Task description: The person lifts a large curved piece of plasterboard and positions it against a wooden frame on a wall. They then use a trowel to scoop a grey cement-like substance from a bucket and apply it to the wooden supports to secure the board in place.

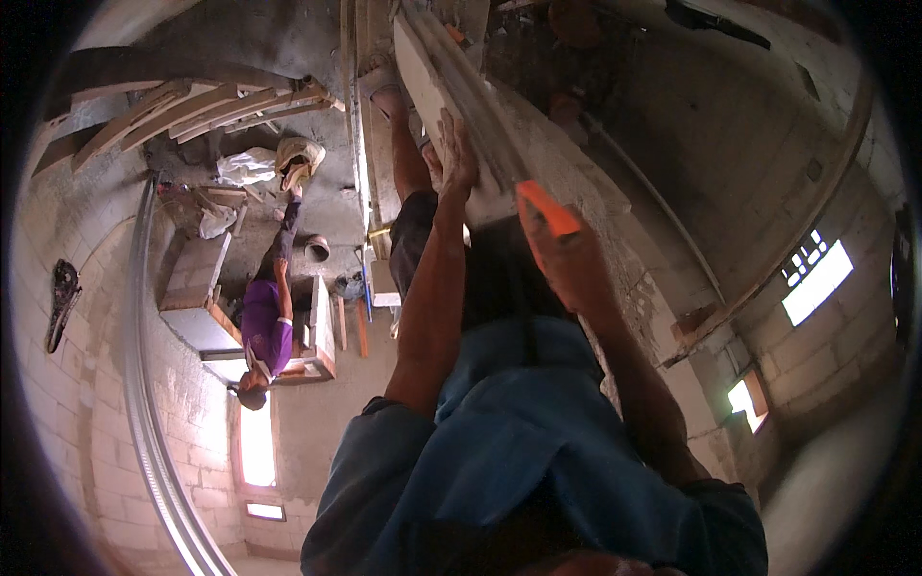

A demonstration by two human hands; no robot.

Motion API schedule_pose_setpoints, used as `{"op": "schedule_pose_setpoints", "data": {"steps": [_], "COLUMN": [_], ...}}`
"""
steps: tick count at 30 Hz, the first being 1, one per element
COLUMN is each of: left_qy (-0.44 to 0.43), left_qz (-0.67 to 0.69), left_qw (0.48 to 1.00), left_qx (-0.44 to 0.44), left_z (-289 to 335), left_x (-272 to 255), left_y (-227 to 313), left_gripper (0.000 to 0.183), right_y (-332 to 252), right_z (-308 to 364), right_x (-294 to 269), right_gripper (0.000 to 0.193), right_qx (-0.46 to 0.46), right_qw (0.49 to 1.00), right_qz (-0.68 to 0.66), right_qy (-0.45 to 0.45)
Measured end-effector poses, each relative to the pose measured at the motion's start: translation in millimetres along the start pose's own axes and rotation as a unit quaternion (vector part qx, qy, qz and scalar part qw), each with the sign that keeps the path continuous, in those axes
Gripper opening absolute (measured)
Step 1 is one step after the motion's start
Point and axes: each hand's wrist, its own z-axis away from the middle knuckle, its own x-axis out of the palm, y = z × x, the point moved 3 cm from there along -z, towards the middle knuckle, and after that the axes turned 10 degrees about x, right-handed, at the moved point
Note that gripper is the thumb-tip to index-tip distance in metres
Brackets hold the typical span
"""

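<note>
A long pale board (429, 86) runs away from me, partly beside my outstretched left leg. My left hand (457, 158) lies on it with the fingers stretched out, and holds no tool. Closed around an orange handle (547, 209), my right hand (574, 259) is to the right of the board's near part. The handle looks like that of a handsaw; its blade is smeared by motion, so where it meets the board cannot be made out.
At the left, another person in a purple shirt (264, 322) is beside wooden boxes (197, 264). Curved wooden beams (206, 110) stand beyond, near a pale sack (247, 167) and a bucket (316, 249). A rough masonry ledge (562, 144) runs along my right.
</note>
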Motion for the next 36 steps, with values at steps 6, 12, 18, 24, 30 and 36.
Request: {"op": "schedule_pose_setpoints", "data": {"steps": [6, 12, 18, 24, 30, 36], "left_qy": [-0.004, -0.012, 0.023, -0.001, 0.016, 0.031], "left_qz": [-0.030, -0.116, -0.004, -0.082, -0.021, 0.002], "left_qw": [0.999, 0.993, 1.000, 0.997, 0.999, 0.999], "left_qx": [-0.018, 0.035, 0.002, -0.005, -0.031, 0.015], "left_z": [-1.0, -0.2, -3.7, -0.6, -3.5, -4.8], "left_x": [-3.5, 9.6, 11.7, 3.8, 2.1, 6.5], "left_y": [15.8, -21.8, 10.4, 10.5, 19.2, 6.4], "left_gripper": [0.069, 0.063, 0.065, 0.064, 0.069, 0.073], "right_y": [2.1, -10.7, -7.2, -7.8, -9.5, 9.5], "right_z": [31.5, 3.1, -3.5, -5.3, -8.7, 10.3], "right_x": [-46.4, -45.5, -44.6, -51.8, -51.3, -32.9], "right_gripper": [0.041, 0.040, 0.046, 0.037, 0.037, 0.032], "right_qx": [0.053, 0.066, 0.105, 0.112, 0.120, -0.027], "right_qw": [0.987, 0.980, 0.975, 0.969, 0.971, 1.000], "right_qz": [-0.154, -0.182, -0.194, -0.215, -0.201, -0.002], "right_qy": [-0.009, -0.047, -0.036, -0.049, -0.050, -0.003]}}
